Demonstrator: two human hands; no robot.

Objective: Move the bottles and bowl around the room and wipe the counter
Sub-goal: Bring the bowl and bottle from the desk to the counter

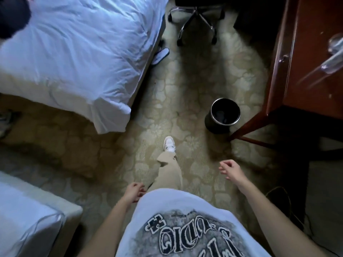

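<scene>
Carpeted room, desk [306, 52] right; left hand [133, 191], right hand [229, 168] loose, empty; shirt print [185, 232] possibly "STUDIO".

You stood on the carpet [185, 93] between the furniture. A bed [74, 52] lay ahead on your left, and the corner of a second bed [27, 219] was close at your lower left. The table [306, 62] stood on your right, with blurred glass items [332, 56] on its top near the far right edge. A bin [223, 114] stood on the carpet just beside the table's leg. An office chair [196, 21] was farther ahead, between the bed and the table. A slipper [160, 55] lay at the bed's edge.
</scene>
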